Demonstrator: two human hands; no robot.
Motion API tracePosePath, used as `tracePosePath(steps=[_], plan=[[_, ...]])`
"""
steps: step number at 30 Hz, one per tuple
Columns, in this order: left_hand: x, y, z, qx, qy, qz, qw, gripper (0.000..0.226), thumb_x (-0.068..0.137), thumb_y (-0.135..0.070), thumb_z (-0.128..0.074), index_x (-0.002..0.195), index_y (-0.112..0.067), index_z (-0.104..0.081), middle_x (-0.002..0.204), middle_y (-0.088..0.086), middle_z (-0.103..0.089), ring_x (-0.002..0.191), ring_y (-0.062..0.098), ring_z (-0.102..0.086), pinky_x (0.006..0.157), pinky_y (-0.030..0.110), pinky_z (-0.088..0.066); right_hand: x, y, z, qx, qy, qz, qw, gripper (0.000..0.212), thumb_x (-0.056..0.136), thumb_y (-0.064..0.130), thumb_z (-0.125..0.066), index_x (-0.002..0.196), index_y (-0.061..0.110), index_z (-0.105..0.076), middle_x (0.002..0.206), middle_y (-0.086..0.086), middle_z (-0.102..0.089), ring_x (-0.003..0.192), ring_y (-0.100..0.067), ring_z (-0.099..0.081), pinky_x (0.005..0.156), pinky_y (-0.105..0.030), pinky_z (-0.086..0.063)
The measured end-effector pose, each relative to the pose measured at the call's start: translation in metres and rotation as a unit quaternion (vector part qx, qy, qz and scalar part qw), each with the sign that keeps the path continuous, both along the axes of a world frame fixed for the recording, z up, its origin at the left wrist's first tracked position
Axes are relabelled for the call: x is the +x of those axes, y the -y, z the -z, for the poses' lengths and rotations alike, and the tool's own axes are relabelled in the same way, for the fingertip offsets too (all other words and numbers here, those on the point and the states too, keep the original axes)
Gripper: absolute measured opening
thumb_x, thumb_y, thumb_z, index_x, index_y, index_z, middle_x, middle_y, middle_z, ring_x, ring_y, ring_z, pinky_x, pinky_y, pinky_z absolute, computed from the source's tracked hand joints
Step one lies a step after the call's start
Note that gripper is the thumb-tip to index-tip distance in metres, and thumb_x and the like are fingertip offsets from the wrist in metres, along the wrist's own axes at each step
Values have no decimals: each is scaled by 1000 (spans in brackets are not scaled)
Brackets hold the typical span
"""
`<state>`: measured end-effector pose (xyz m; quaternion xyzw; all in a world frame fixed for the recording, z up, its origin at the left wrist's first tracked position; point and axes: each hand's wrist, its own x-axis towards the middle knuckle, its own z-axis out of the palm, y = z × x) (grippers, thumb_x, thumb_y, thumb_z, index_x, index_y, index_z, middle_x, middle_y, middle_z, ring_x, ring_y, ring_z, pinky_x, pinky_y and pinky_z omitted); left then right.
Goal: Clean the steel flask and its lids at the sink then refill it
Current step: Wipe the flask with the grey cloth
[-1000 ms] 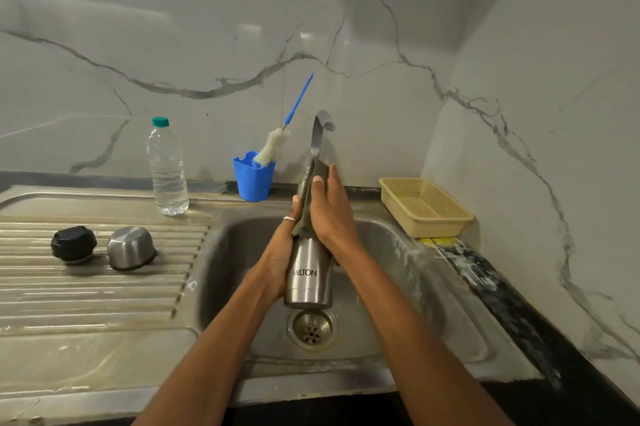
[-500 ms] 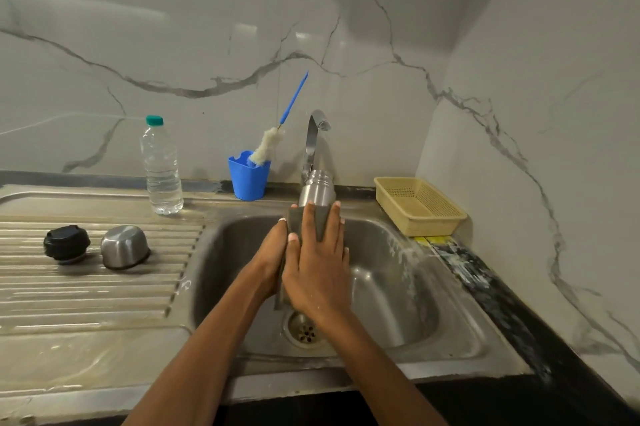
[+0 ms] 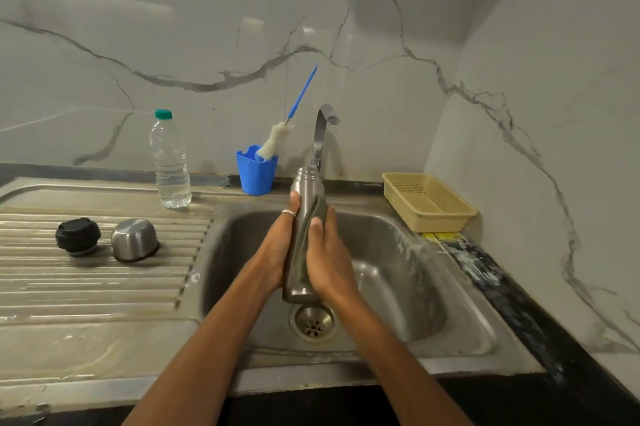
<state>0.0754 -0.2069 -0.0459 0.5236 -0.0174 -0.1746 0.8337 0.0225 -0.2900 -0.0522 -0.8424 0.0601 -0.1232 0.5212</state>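
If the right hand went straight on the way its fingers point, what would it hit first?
The right hand, on the steel flask, would likely meet the tap at the sink's back edge first; depth is unclear.

The flask (image 3: 306, 193) wall is covered on both sides by the left hand (image 3: 275, 252) and the right hand (image 3: 329, 259), and most fingers are hidden behind it. A grey pad (image 3: 318, 208) is exposed only above the right fingertips; the remainder is concealed beneath them. The tap (image 3: 320, 135) base is masked beyond the fingertips.
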Motion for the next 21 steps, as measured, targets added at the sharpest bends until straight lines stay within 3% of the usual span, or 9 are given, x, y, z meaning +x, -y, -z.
tracePosePath(steps=[2,4,6,9,12,16,19,21], plan=[[4,-3,3,13,-15,-28,999,73,91,-71,-55,127,-9,-63,108,18,-76,92,27,-74,80,40,-58,-21,-5,14,-67,-8,-26,997,63,104,60,-21,158,45,7,169,-1,-19,147,-21,-36,118,-46,-36],[9,-4,8,18,-15,-40,999,76,89,-71,-57,131,-8,-58,110,18,-75,93,27,-74,80,40,-59,-33,-7,19,-150,2,-39,988,63,107,54,-21,159,41,12,171,1,5,154,-23,-19,120,-44,-32],[7,-3,8,9,3,-33,999,69,96,-65,-51,130,-6,-57,106,16,-76,93,25,-75,78,38,-60,-28,-7,14,-227,37,-30,973,61,108,50,-21,159,40,10,170,-1,15,157,-27,-4,123,-49,-27],[2,-1,5,-20,40,-1,999,45,109,-41,-35,110,-7,-64,78,3,-77,70,10,-74,59,23,-58,-1,-5,-2,-276,79,-7,958,57,108,44,-22,160,41,2,168,2,21,156,-26,12,126,-49,-15],[-4,1,2,-22,22,12,999,42,108,-30,-34,95,-9,-67,77,8,-74,64,14,-72,53,27,-57,26,-1,-23,-225,93,5,970,56,108,43,-25,160,43,-5,169,4,17,157,-25,8,126,-49,-17],[-2,1,-4,-66,10,49,997,65,98,-66,-43,114,-10,-73,104,16,-75,85,25,-73,74,38,-63,51,7,-59,-107,74,-5,991,55,109,43,-26,162,37,-10,171,0,-3,156,-22,-13,124,-45,-21],[-7,3,-5,-50,13,58,997,69,94,-69,-48,116,-8,-73,103,17,-75,82,25,-74,74,37,-62,52,12,-62,-14,72,5,997,55,109,44,-25,162,33,-13,167,1,-24,152,-19,-27,123,-42,-24],[-7,3,-2,-43,7,46,998,70,92,-68,-54,124,-9,-71,111,18,-74,89,28,-73,79,41,-60,44,12,-48,27,60,16,998,56,107,52,-23,161,39,-13,162,0,-37,144,-21,-42,120,-46,-33]])
